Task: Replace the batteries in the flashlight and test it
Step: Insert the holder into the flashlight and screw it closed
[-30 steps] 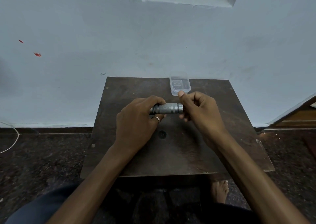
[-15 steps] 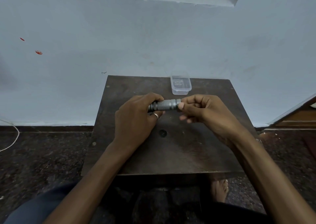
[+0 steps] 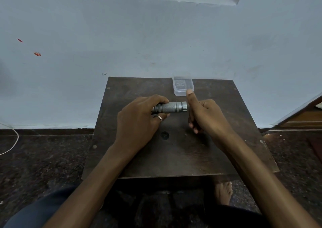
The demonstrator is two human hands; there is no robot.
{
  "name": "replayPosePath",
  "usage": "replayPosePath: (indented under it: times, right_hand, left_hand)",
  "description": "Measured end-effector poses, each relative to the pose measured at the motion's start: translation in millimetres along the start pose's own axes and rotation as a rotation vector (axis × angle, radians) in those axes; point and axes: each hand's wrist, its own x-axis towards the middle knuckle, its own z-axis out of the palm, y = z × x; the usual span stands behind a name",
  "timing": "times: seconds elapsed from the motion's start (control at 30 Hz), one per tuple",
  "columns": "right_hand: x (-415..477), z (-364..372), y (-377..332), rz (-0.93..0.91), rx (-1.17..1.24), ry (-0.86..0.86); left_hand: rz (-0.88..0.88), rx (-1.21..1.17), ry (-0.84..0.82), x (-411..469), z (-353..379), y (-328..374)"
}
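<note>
Flashlight (image 3: 171, 107) lies level above the tabletop (image 3: 174, 154), and I see my left hand (image 3: 139, 121) wrapped around its left end. My right hand (image 3: 205, 116) curls at its right end, thumb raised; whether those fingers grip I cannot tell. Behind sits a clear box (image 3: 183, 86).

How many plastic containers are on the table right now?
1. The clear plastic container sits at the far edge of the table, just beyond the right hand and the flashlight. Its contents are unclear; nothing else could hide another.
</note>
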Motion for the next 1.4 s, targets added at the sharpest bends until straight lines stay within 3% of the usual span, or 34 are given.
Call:
replayPosePath:
  times: [0.1,0.3,0.7,0.8,0.97,1.1,1.17,1.23,1.33,1.4]
  right_hand:
    - [1.8,-3.2,0.5,0.021,0.135,0.011]
    - [7.7,-16.9,7.7,-0.159,0.309,-0.239]
    - [-0.3,3.6,2.0,-0.047,0.044,-0.033]
    - [1.5,-0.9,2.1,-0.066,0.131,-0.054]
    - [4.4,-6.3,7.8,-0.214,0.214,-0.230]
    - [4.9,-6.8,8.9,-0.268,0.226,-0.181]
    - [4.7,-8.9,8.7,-0.276,0.254,-0.163]
    - [4.5,-12.3,8.2,-0.275,0.299,-0.139]
    - [4.6,-16.0,6.4,-0.271,0.341,-0.109]
    - [3.8,-15.3,5.4,-0.262,0.350,-0.116]
  left_hand:
    - [-0.027,0.001,0.006,0.6,-1.5,-0.9]
    - [-0.041,0.037,0.002,0.8,-1.8,-3.4]
    - [-0.010,0.058,0.002,-0.7,0.2,-2.5]
    - [-0.015,0.062,-0.005,-0.1,-1.4,-3.7]
    - [-0.020,0.047,-0.011,0.6,-2.3,-5.3]
    - [-0.022,-0.021,-0.060,3.5,0.2,-8.6]
    - [-0.092,-0.124,-0.077,7.2,-2.5,-9.6]
    - [-0.273,-0.247,-0.119,10.9,-9.2,-8.0]
    - [-0.633,-0.649,-0.212,15.8,-17.3,-5.5]
    - [-0.739,-0.810,-0.239,17.1,-20.1,-5.4]
